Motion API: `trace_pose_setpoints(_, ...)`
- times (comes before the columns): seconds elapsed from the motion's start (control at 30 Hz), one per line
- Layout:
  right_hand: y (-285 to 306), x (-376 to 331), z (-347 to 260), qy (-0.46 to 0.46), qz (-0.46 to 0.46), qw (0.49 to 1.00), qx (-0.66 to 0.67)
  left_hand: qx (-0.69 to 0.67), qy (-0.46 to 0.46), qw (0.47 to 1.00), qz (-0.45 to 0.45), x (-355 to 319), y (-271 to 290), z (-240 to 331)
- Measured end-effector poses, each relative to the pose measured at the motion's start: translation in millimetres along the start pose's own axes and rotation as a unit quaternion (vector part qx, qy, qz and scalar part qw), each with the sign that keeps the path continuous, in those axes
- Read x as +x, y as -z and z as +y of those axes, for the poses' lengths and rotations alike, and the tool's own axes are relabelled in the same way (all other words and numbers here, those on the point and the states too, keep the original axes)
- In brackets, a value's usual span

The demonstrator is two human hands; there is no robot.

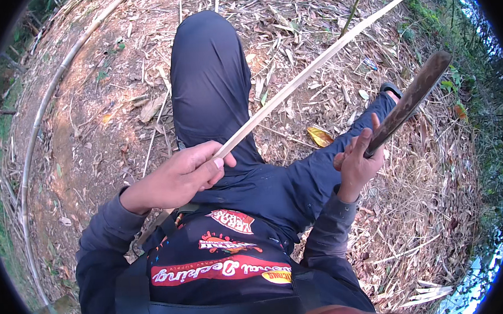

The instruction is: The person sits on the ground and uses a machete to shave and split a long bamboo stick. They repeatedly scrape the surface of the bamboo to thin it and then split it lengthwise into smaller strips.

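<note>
My left hand (180, 175) is closed around the near end of a long, pale bamboo strip (315, 64), thumb on top. The strip slants up and away to the far right, passing over my bent leg (209, 73). On the right, my right hand (359, 162) grips what looks like a machete (412, 98), with a dark, stained blade that widens toward its blunt far end. One finger stretches up alongside the blade; the handle is hidden in the hand. Blade and strip are apart.
A long bamboo pole (64, 65) lies curved along the left side. Dry leaves and shavings cover the ground, with a yellow leaf (320, 136) near my outstretched leg. Several pale strips (430, 293) lie at the lower right. Green plants border the far right.
</note>
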State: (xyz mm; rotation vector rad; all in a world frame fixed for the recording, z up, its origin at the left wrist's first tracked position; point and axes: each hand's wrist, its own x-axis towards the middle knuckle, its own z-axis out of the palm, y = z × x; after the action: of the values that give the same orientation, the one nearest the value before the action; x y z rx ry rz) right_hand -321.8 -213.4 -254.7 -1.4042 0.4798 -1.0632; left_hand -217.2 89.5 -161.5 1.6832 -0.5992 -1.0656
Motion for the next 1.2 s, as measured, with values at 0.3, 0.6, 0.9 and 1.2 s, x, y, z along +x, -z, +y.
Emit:
trace_pose_setpoints(0.3, -48.3, -52.0, 8.3, 0.135, -0.200, 0.962, -0.126, -0.184, -0.047, 0.982, 0.005, 90.3, -45.1, -2.5)
trace_pose_setpoints(0.6, -49.6, -63.4, 8.1, 0.206, -0.211, 0.923, -0.248, -0.128, -0.105, 0.984, 0.065, 86.3, -64.9, -21.9)
trace_pose_setpoints(0.9, -46.4, -48.0, 9.8, 0.316, -0.170, 0.879, -0.316, -0.023, -0.149, 0.986, 0.070, 82.8, -62.8, -15.6)
trace_pose_setpoints(1.2, -37.4, -32.3, 13.9, 0.382, -0.117, 0.849, -0.346, -0.015, -0.147, 0.988, 0.038, 87.6, -65.3, -5.6)
